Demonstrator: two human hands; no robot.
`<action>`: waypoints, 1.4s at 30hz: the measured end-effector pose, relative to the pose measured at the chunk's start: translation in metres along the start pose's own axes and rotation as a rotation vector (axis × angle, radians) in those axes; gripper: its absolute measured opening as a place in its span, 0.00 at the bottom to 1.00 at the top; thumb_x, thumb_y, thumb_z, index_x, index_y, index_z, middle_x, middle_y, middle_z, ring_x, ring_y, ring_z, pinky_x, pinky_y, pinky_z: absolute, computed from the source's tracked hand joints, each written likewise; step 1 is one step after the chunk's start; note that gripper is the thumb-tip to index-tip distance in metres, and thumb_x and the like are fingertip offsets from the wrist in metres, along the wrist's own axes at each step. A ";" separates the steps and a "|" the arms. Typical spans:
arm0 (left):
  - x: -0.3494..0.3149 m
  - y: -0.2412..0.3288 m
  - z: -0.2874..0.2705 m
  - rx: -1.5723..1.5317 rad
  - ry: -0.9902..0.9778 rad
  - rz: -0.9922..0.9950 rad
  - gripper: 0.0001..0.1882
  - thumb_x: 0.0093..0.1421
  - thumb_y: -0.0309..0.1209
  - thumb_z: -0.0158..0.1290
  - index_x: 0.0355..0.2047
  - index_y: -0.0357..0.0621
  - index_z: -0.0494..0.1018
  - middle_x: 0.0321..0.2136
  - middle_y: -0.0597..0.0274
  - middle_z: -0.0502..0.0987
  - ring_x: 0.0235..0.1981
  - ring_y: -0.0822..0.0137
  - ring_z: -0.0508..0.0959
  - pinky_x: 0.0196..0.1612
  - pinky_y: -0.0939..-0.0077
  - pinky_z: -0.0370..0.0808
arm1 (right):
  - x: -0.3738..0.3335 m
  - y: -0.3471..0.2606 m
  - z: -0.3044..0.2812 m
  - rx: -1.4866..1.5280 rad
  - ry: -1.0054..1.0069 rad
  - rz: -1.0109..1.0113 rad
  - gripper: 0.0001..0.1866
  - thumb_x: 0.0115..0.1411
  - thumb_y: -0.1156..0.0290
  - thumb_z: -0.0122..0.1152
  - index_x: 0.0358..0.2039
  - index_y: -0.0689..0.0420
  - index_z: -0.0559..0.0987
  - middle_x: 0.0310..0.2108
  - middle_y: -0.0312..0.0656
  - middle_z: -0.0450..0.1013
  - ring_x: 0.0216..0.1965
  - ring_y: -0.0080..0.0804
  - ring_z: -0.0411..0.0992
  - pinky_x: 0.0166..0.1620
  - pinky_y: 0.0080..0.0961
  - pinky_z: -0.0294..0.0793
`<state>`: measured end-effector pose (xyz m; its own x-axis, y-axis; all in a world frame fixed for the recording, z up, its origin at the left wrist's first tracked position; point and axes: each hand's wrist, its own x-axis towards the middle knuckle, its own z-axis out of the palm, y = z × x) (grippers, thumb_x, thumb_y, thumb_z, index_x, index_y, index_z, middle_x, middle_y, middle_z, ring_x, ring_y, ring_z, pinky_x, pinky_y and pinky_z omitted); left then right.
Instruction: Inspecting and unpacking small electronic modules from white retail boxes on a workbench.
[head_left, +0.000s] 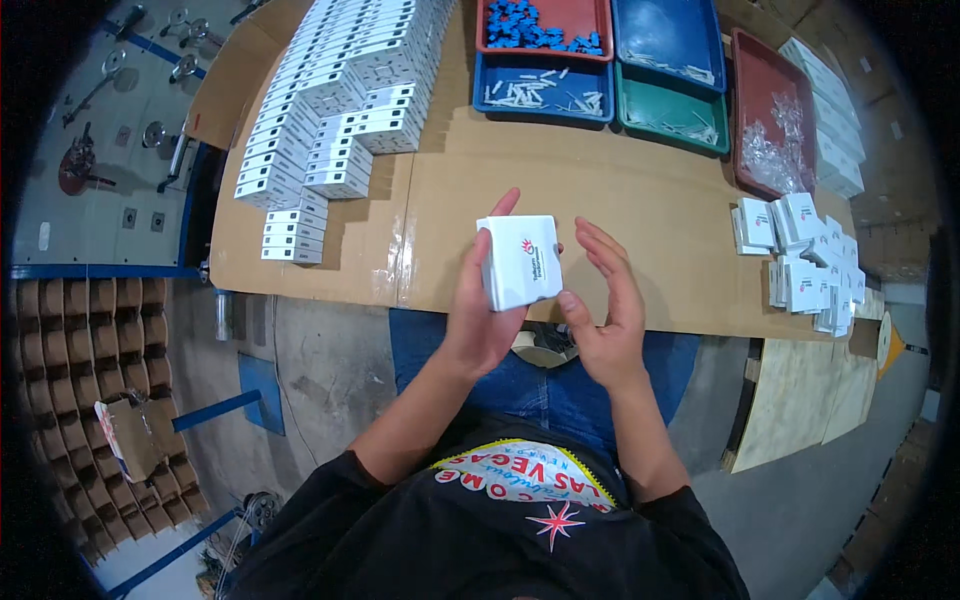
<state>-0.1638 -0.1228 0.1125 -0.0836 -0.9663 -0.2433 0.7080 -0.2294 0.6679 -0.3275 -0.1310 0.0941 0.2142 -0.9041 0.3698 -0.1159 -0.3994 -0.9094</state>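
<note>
A small flat white box [523,262] with a red mark and dark print on its face lies in my left hand [474,318], just above the near part of the table. The left thumb presses along the box's left edge, and a fingertip shows past its top edge. Beside the box's right side, my right hand [612,335] is open with its fingers apart and curving towards it. The right thumb tip is close to the box's lower right corner; whether it touches cannot be made out. The box looks closed.
Tall stacks of white boxes [345,95] stand at the left of the cardboard-topped table [560,170]. At the back are a red tray [560,8] of blue parts, blue and green trays [672,138] of thin white pieces, and another red tray [752,90] of clear plastic pieces. More white boxes [805,260] lie piled right.
</note>
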 end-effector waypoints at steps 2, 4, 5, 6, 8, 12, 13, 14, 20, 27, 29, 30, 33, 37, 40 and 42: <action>-0.004 -0.012 0.002 0.145 0.011 0.075 0.44 0.70 0.68 0.30 0.76 0.54 0.49 0.63 0.51 0.69 0.60 0.57 0.72 0.61 0.61 0.71 | -0.001 -0.013 0.014 -0.025 -0.006 0.165 0.33 0.63 0.68 0.66 0.66 0.63 0.67 0.67 0.57 0.64 0.69 0.51 0.63 0.69 0.42 0.62; -0.009 -0.020 -0.002 0.465 -0.004 0.182 0.53 0.62 0.77 0.24 0.75 0.52 0.51 0.63 0.57 0.68 0.61 0.64 0.70 0.63 0.67 0.68 | -0.002 -0.020 0.021 -0.044 -0.027 0.159 0.35 0.64 0.65 0.65 0.68 0.63 0.65 0.68 0.58 0.62 0.69 0.53 0.62 0.69 0.42 0.61; -0.011 -0.024 -0.002 0.461 -0.004 0.183 0.53 0.62 0.77 0.24 0.75 0.52 0.51 0.63 0.57 0.68 0.61 0.64 0.70 0.63 0.67 0.68 | -0.002 -0.023 0.025 -0.051 -0.049 0.151 0.37 0.65 0.63 0.65 0.69 0.63 0.63 0.69 0.59 0.60 0.70 0.55 0.60 0.70 0.43 0.60; -0.013 -0.029 -0.001 0.500 0.007 0.239 0.52 0.63 0.76 0.25 0.75 0.52 0.51 0.63 0.58 0.66 0.61 0.65 0.69 0.64 0.67 0.67 | -0.001 -0.027 0.027 -0.083 -0.059 0.118 0.37 0.65 0.64 0.64 0.70 0.62 0.63 0.69 0.59 0.60 0.70 0.55 0.60 0.69 0.43 0.61; -0.016 -0.032 0.001 0.494 0.015 0.280 0.51 0.65 0.74 0.26 0.75 0.50 0.51 0.66 0.58 0.63 0.63 0.65 0.67 0.66 0.66 0.65 | -0.002 -0.023 0.028 -0.104 -0.068 0.085 0.35 0.65 0.64 0.64 0.69 0.62 0.64 0.69 0.59 0.60 0.70 0.55 0.61 0.69 0.43 0.62; -0.021 -0.028 -0.003 0.505 0.001 0.335 0.52 0.65 0.74 0.27 0.75 0.47 0.50 0.66 0.58 0.63 0.64 0.64 0.67 0.66 0.65 0.65 | -0.004 -0.021 0.030 -0.066 -0.081 0.098 0.32 0.66 0.66 0.63 0.68 0.61 0.68 0.67 0.60 0.62 0.68 0.56 0.63 0.67 0.42 0.65; -0.023 -0.029 -0.005 0.492 -0.012 0.296 0.51 0.66 0.72 0.29 0.76 0.45 0.48 0.68 0.57 0.61 0.66 0.63 0.65 0.67 0.65 0.63 | -0.004 -0.020 0.029 -0.067 -0.083 0.098 0.32 0.66 0.66 0.63 0.68 0.61 0.68 0.67 0.60 0.62 0.68 0.56 0.63 0.67 0.42 0.65; -0.024 -0.030 -0.007 0.477 -0.028 0.256 0.51 0.67 0.71 0.31 0.76 0.44 0.45 0.70 0.56 0.58 0.68 0.62 0.63 0.69 0.65 0.61 | -0.004 -0.019 0.028 -0.082 -0.088 0.090 0.31 0.66 0.67 0.61 0.67 0.61 0.69 0.67 0.60 0.63 0.68 0.56 0.64 0.67 0.42 0.65; -0.029 -0.033 -0.004 0.551 -0.048 0.358 0.43 0.74 0.56 0.42 0.77 0.46 0.40 0.70 0.49 0.54 0.67 0.59 0.61 0.68 0.64 0.59 | -0.008 -0.019 0.026 -0.091 -0.079 0.062 0.26 0.68 0.69 0.55 0.66 0.60 0.70 0.66 0.62 0.65 0.67 0.57 0.65 0.67 0.42 0.65; -0.030 -0.040 -0.003 0.521 -0.001 0.386 0.43 0.74 0.54 0.46 0.77 0.46 0.41 0.68 0.50 0.57 0.64 0.60 0.65 0.65 0.65 0.63 | -0.011 -0.019 0.028 -0.099 -0.081 0.045 0.23 0.70 0.68 0.51 0.63 0.61 0.72 0.66 0.64 0.64 0.65 0.59 0.67 0.65 0.43 0.66; -0.030 -0.043 -0.004 0.460 0.017 0.405 0.41 0.74 0.51 0.47 0.76 0.46 0.44 0.63 0.53 0.63 0.59 0.64 0.68 0.62 0.69 0.66 | -0.012 -0.016 0.029 -0.098 -0.081 0.049 0.22 0.70 0.69 0.51 0.63 0.61 0.72 0.66 0.64 0.64 0.64 0.59 0.67 0.64 0.43 0.67; -0.031 -0.042 -0.003 0.459 0.017 0.404 0.41 0.74 0.51 0.47 0.76 0.46 0.44 0.63 0.53 0.63 0.59 0.64 0.68 0.62 0.69 0.66 | -0.013 -0.015 0.029 -0.097 -0.081 0.052 0.22 0.70 0.69 0.51 0.62 0.62 0.72 0.65 0.64 0.65 0.64 0.59 0.68 0.64 0.43 0.67; -0.036 -0.041 -0.001 0.514 0.032 0.383 0.39 0.75 0.55 0.41 0.73 0.38 0.51 0.72 0.51 0.56 0.71 0.61 0.60 0.72 0.66 0.55 | -0.015 -0.013 0.030 -0.118 -0.092 0.041 0.22 0.70 0.70 0.51 0.62 0.62 0.72 0.64 0.65 0.66 0.63 0.60 0.69 0.64 0.44 0.67; -0.038 -0.049 -0.003 0.514 0.074 0.411 0.33 0.76 0.51 0.41 0.69 0.37 0.57 0.65 0.52 0.65 0.66 0.62 0.65 0.69 0.67 0.60 | -0.013 -0.013 0.032 -0.146 -0.094 -0.032 0.22 0.70 0.70 0.50 0.62 0.63 0.72 0.63 0.66 0.66 0.61 0.62 0.69 0.63 0.45 0.68; -0.036 -0.054 -0.002 0.528 0.094 0.432 0.31 0.77 0.50 0.41 0.67 0.37 0.59 0.63 0.52 0.67 0.64 0.62 0.67 0.68 0.67 0.61 | -0.016 -0.012 0.031 -0.192 -0.087 -0.056 0.21 0.71 0.70 0.49 0.61 0.63 0.72 0.63 0.67 0.66 0.60 0.64 0.69 0.63 0.46 0.68; -0.037 -0.055 -0.002 0.553 0.110 0.442 0.30 0.77 0.49 0.40 0.67 0.37 0.59 0.63 0.52 0.67 0.64 0.62 0.67 0.67 0.67 0.61 | -0.017 -0.010 0.032 -0.170 -0.077 -0.036 0.21 0.71 0.69 0.48 0.61 0.64 0.72 0.63 0.67 0.66 0.60 0.64 0.69 0.63 0.46 0.68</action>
<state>-0.1984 -0.0741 0.0830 0.2204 -0.9719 0.0826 0.1977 0.1274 0.9719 -0.2992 -0.1066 0.0908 0.2944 -0.8769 0.3800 -0.2673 -0.4573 -0.8482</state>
